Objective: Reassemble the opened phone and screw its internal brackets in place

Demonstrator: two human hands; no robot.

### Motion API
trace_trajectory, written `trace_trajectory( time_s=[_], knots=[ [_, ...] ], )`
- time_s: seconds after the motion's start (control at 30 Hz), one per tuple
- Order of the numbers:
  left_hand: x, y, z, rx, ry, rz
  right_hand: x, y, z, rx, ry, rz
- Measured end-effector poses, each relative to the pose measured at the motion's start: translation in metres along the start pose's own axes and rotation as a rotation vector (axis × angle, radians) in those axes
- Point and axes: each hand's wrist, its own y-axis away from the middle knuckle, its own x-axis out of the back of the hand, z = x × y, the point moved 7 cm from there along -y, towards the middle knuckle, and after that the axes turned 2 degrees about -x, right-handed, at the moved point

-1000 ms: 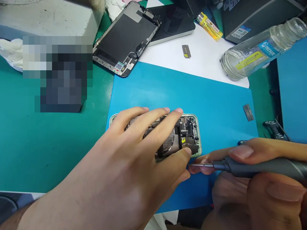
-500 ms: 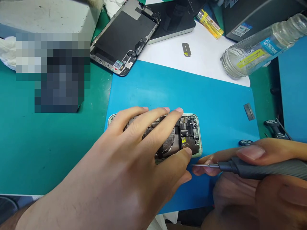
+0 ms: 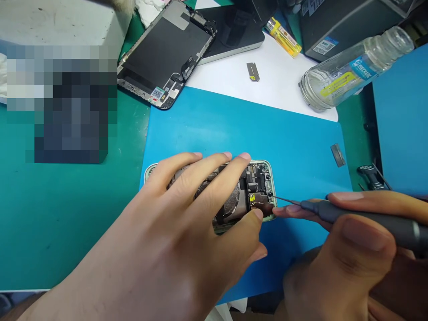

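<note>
An opened phone body point(image 3: 244, 201) lies on the blue mat, its circuit board and screws bare at the right end. My left hand point(image 3: 187, 223) spreads over it, fingers on the far edge and thumb on the near side, holding it down. Much of the phone's left and middle is hidden beneath that hand. In my right hand point(image 3: 354, 254) is a slim grey precision screwdriver point(image 3: 354, 216), gripped by its handle. Its thin tip reaches the board's right edge, close to a dark screw; contact cannot be made out.
A detached phone screen point(image 3: 170, 49) lies at the back left, beside another dark phone point(image 3: 234, 29). A small metal plate point(image 3: 253, 72), yellow lighter point(image 3: 283, 38) and glass bottle point(image 3: 354, 73) are at the back. A grey strip point(image 3: 337, 155) and screwdriver point(image 3: 371, 176) lie right.
My right hand has raised the screwdriver tip from below the phone's near corner up to its right end. My left hand keeps its hold; the view has shifted slightly.
</note>
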Motion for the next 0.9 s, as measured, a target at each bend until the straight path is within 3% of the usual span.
trace_trajectory(
  time_s=[0.07, 0.2, 0.27, 0.47, 0.9],
  knots=[
    [-0.002, -0.001, 0.0, 0.005, 0.001, -0.004, 0.001, -0.004, -0.006, 0.072, 0.034, -0.003],
    [-0.004, 0.0, 0.0, 0.017, 0.001, -0.007, -0.003, -0.011, -0.008, 0.258, 0.046, -0.223],
    [-0.004, 0.001, -0.001, 0.024, 0.004, -0.003, -0.002, -0.012, -0.006, 0.286, 0.056, -0.268],
    [-0.004, 0.004, -0.002, 0.04, -0.007, 0.012, -0.004, -0.009, -0.005, 0.143, 0.037, -0.186],
    [-0.005, 0.004, -0.003, 0.04, 0.018, 0.011, -0.009, -0.002, -0.01, 0.033, -0.002, 0.001]
  ],
)
